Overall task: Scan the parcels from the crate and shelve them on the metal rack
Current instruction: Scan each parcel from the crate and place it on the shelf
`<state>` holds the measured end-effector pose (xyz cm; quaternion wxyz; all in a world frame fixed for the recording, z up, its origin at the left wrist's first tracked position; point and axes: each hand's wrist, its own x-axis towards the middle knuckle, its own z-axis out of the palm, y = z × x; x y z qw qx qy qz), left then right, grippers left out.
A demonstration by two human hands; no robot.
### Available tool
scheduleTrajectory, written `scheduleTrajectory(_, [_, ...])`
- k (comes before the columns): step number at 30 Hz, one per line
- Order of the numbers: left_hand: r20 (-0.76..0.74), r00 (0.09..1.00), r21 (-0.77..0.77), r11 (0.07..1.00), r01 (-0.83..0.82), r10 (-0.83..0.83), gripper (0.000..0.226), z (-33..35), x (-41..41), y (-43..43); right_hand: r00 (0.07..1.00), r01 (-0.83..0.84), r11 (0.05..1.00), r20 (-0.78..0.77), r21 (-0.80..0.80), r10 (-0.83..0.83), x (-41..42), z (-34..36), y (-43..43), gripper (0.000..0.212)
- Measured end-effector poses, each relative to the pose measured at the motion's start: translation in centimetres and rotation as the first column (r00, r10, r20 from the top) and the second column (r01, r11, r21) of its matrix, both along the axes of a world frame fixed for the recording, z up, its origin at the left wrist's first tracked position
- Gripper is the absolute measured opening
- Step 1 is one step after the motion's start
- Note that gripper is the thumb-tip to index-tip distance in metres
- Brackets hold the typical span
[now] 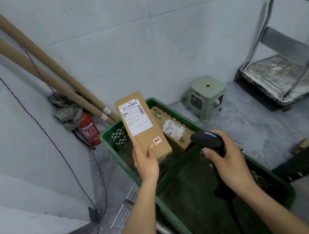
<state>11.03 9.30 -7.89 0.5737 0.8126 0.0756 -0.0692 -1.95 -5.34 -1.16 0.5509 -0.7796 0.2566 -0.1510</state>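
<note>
Matt cardboard, moulded plastic, worn metal.
The parcel (pixel 149 138) in the left hand (pixel 146 162) is matt brown cardboard with a smooth white paper label (pixel 136 117). The barcode scanner (pixel 206 139) in the right hand (pixel 230 163) is matt black plastic. Under both hands the green crate (pixel 119 137) is perforated plastic. Beyond the right hand, the stool (pixel 206 87) is smooth plastic and the platform trolley (pixel 277 75) is scuffed grey metal.

A parcel depot storeroom with bare grey tiled walls (pixel 176 31). A brown cardboard parcel (pixel 142 125) with a printed barcode label and a black handheld scanner (pixel 206 139) are held over a green plastic lattice crate (pixel 119 138). Nearby stand a worn metal platform trolley (pixel 286 76), long cardboard tubes (pixel 38 60) and a red fire extinguisher (pixel 89 128).
</note>
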Motion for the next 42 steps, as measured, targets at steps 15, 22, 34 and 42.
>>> scheduleTrajectory(15, [0.121,0.990,-0.047,0.996,0.076,-0.070,0.071,8.0,-10.6,1.3,0.991,0.049,0.997,0.125,-0.053,-0.042,-11.2,7.2,2.6,0.040])
scheduleTrajectory(22, [0.194,0.974,-0.038,0.991,0.126,-0.116,0.071,11.5,-20.3,3.1,0.980,0.067,0.993,0.195,-0.094,-0.047,-20.5,11.5,4.4,0.041])
scheduleTrajectory(34, [0.327,0.898,-0.043,0.944,0.326,-0.296,0.069,16.9,-33.6,4.9,0.942,0.236,0.960,0.278,-0.154,-0.187,-34.5,17.8,7.0,0.043])
scheduleTrajectory(42, [0.368,0.805,-0.053,0.853,0.519,-0.466,0.069,18.1,-37.8,5.6,0.878,0.413,0.897,0.332,-0.160,-0.345,-40.2,19.9,10.0,0.040])
